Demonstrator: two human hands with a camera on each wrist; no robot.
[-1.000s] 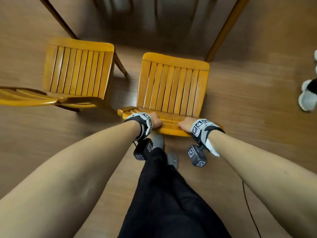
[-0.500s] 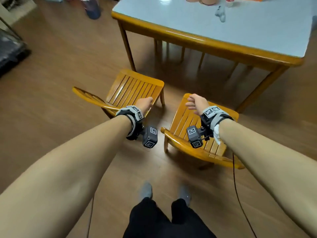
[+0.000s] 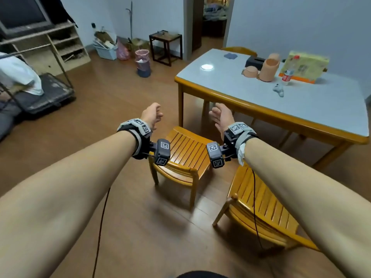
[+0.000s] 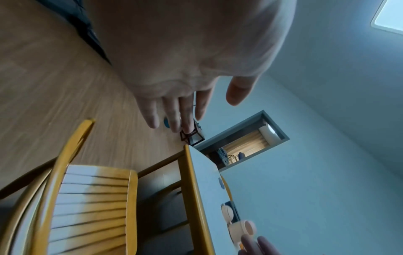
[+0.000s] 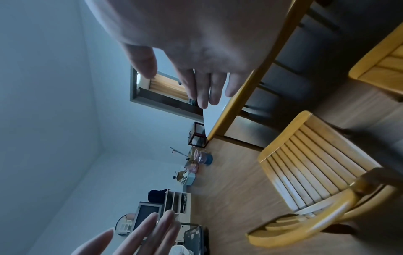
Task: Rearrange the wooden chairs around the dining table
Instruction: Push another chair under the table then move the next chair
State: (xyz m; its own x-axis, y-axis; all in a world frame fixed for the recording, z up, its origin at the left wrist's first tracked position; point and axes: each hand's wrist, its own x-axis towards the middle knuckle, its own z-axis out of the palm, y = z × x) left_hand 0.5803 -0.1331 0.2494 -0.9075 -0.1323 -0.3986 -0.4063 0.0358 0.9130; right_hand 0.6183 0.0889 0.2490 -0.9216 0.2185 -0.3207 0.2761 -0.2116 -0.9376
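Two wooden slatted chairs stand on the floor beside the dining table (image 3: 251, 109). The left chair (image 3: 186, 153) sits below and between my wrists, near the table's corner leg. The right chair (image 3: 261, 209) lies partly under my right forearm. My left hand (image 3: 152, 115) and right hand (image 3: 221, 116) are raised in the air, palms facing each other, fingers straight and relaxed, holding nothing. The left wrist view has the left hand's fingers (image 4: 174, 113) spread above the left chair (image 4: 91, 207). The right wrist view has straight fingers (image 5: 205, 86) over the table edge (image 5: 235, 103) and the left chair (image 5: 316, 163).
The table top carries a plastic bottle (image 3: 288, 74), beige containers (image 3: 268, 69), a tissue box (image 3: 255, 61) and a yellow box (image 3: 305, 67). A third chair (image 3: 239, 50) stands at the table's far side. A bin (image 3: 143, 63), dark stool (image 3: 165, 47), shelf (image 3: 60, 45) and folding rack (image 3: 48, 93) lie left.
Both hands let go of the right chair's backrest and rose into the air, now open. My view lifted from the chairs to the room and table.
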